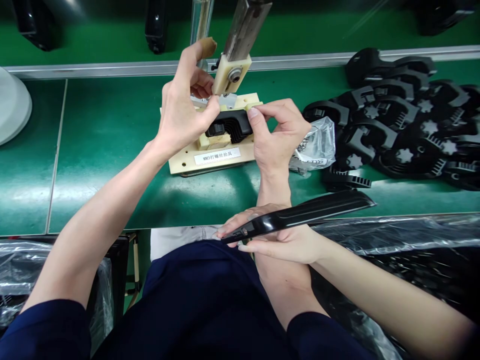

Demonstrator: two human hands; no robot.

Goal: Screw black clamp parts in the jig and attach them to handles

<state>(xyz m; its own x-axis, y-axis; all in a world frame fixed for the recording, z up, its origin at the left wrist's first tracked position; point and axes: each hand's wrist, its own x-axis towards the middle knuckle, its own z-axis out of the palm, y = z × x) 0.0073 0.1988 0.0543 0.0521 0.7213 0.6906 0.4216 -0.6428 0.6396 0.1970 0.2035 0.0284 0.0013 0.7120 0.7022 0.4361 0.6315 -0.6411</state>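
If the co-worker's hand (296, 247) at five o'clock jogs my forearm (275, 187), the black part (234, 125) my right hand (279, 130) pinches at twelve could slip; my half-curled left hand (182, 110), hold unclear, could catch on the tool block (226, 77).

The white round object (13, 105) is cut off by the frame's left edge. At the top edge, the metal shaft (247, 27) runs out of view. The left palm hides part of the base plate (176, 162). The other person's forearm (382, 285) blurs toward the lower right.
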